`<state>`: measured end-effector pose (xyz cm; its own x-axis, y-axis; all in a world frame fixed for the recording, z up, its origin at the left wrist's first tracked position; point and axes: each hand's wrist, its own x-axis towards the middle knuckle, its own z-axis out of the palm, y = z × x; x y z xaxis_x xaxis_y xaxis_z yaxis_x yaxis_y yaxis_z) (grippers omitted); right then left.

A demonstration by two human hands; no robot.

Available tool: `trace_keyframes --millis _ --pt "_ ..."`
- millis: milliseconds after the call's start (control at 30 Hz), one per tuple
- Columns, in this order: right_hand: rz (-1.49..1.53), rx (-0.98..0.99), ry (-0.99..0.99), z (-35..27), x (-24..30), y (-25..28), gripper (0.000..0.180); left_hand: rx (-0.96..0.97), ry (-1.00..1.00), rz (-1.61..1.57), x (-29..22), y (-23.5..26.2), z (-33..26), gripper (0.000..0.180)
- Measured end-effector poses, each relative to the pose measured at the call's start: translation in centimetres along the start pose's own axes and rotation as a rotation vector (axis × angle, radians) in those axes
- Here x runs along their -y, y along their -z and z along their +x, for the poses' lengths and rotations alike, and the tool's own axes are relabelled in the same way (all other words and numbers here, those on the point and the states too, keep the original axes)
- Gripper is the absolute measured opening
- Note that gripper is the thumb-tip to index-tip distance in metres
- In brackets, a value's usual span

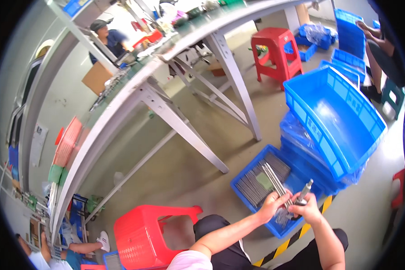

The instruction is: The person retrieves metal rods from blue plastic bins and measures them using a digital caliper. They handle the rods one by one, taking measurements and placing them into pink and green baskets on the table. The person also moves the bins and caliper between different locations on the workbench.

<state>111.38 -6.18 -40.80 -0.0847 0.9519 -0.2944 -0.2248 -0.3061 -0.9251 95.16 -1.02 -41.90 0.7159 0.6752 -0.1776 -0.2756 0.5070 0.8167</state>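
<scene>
My left hand is closed around a few long, thin metal rods, which point up and away from me. Close beside it, my right hand grips a short shiny metal piece with a narrow tip; its lower part is hidden by the fingers, and its exact kind is unclear. Both hands are over the near part of a low blue crate. Rows of similar grey metal rods lie inside it, with a small greenish piece on top. Crumpled clear plastic shows under my hands.
A large blue bin rests tilted on stacked crates at the right. Red stools stand at my left and farther off. A long workbench on grey legs crosses the left side. Other people sit at far right, back and lower left.
</scene>
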Motion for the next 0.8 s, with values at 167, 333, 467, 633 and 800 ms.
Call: trace_keyframes --millis 167,333,467,633,800 --pt "-0.038 0.046 -0.060 -0.3 1.6 0.9 0.019 -0.156 0.036 -0.045 -0.2 -1.4 0.1 0.013" --pt "-0.060 0.001 -0.087 -0.7 1.7 1.1 0.020 -0.144 -0.059 0.098 0.7 0.2 -0.3 0.013" --pt "-0.035 0.007 -0.116 -2.0 1.6 2.3 0.020 -0.110 0.042 0.002 1.0 -1.4 -0.4 0.016" --pt "-0.004 -0.032 -0.092 -1.7 0.9 1.9 0.026 -0.176 0.066 -0.112 0.5 -1.3 -1.0 0.016" --pt "0.633 -0.122 -0.100 -2.3 1.9 3.2 0.064 -0.181 0.102 -0.242 0.1 -0.8 -1.5 0.020"
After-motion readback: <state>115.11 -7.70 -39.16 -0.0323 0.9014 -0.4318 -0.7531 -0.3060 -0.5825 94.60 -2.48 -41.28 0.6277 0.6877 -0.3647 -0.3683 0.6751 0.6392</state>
